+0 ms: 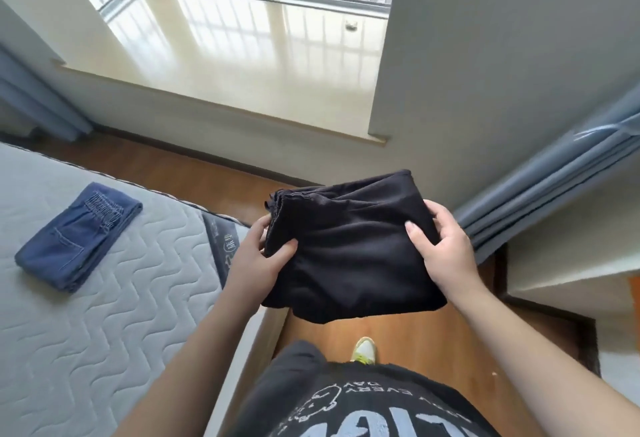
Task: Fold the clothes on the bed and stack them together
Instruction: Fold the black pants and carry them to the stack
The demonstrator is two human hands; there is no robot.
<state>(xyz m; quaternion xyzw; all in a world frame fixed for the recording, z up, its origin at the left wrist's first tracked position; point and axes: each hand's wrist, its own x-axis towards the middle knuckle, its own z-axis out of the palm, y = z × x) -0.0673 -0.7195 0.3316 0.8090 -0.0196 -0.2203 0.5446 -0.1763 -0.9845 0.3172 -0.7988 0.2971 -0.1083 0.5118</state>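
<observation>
A folded black garment [349, 249] hangs in the air over the wooden floor, just right of the bed's corner. My left hand [258, 260] grips its left edge, thumb on top. My right hand [445, 246] grips its right edge, thumb pressed onto the cloth. A folded pair of blue jeans [76, 237] lies on the grey quilted mattress [114, 315] at the left, well apart from both hands.
A wide cream window sill [242, 66] runs across the back under the window. Blue-grey curtains [554, 187] hang at the right, beside a white ledge. The wooden floor [415, 339] lies between bed and wall, with my shoe on it.
</observation>
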